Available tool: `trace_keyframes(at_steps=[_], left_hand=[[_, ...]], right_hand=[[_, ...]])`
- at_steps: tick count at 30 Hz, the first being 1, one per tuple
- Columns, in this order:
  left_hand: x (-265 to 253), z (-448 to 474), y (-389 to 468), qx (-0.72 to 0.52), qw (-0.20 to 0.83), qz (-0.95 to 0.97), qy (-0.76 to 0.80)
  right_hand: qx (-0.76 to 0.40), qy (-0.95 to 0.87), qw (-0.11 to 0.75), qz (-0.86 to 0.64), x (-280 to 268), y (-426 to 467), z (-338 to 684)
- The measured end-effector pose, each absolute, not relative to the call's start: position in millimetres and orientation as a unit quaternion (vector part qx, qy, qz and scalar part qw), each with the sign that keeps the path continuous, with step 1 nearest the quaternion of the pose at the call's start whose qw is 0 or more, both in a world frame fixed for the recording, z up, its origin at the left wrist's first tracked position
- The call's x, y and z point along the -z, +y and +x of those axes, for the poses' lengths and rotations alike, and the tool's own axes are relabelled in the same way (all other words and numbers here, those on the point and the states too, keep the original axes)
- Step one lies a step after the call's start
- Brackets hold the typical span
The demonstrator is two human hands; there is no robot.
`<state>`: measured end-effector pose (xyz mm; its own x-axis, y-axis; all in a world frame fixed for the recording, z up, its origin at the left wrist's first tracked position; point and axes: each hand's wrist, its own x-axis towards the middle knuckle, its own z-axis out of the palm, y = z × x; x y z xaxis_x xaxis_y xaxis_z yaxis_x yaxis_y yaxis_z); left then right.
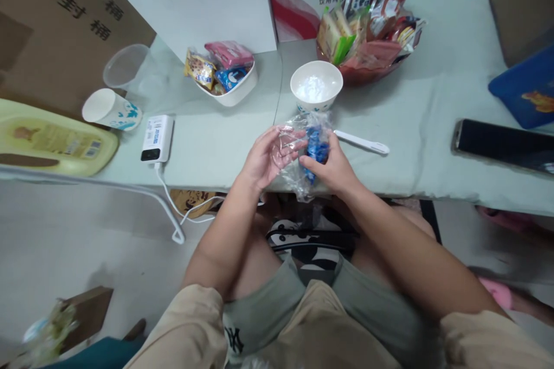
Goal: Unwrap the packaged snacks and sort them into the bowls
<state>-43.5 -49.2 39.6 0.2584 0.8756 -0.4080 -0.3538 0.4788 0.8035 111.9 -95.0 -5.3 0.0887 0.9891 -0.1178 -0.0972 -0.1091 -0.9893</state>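
Note:
Near the table's front edge, my right hand (335,167) grips a crinkled clear plastic bag (298,179) with a bundle of blue stuff (317,147) in it. The exact kind of the blue stuff does not show. My left hand (268,155) faces it from the left, fingers stretched and apart, with the clear film lying over or around them. Just beyond the bag stands a white paper bowl (316,83) with something whitish and shiny inside. A white plastic handle (363,142), perhaps a spoon or knife, lies right of my right hand, its other end hidden.
Snacks fill a white tub (242,89) and a red basket (367,74) at the back. Left are a power bank (157,138) with a cable, a tipped paper cup (110,109) and a yellow bottle (56,137). A phone (502,144) and a blue packet (526,89) lie right.

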Motion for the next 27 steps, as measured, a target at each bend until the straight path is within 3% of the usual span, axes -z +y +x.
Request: trace_keyframes(at_steps=[7, 16, 21, 27], left_hand=[[-49, -57, -35, -0.502, 0.730, 0.193, 0.423], [-46, -90, -17, -0.578, 0.661, 0.176, 0.446], [-47, -94, -18, -0.609, 0.596, 0.190, 0.488], [-55, -95, -15, -0.626, 0.607, 0.186, 0.452]], right_hand=[[-0.716, -0.208, 0.569, -0.348, -2, -88, 105], [-0.746, -0.080, 0.584, -0.311, 0, -79, 134], [-0.762, -0.137, 0.539, -0.332, 3, -80, 135], [-0.768, -0.126, 0.547, -0.308, -1, -77, 137]])
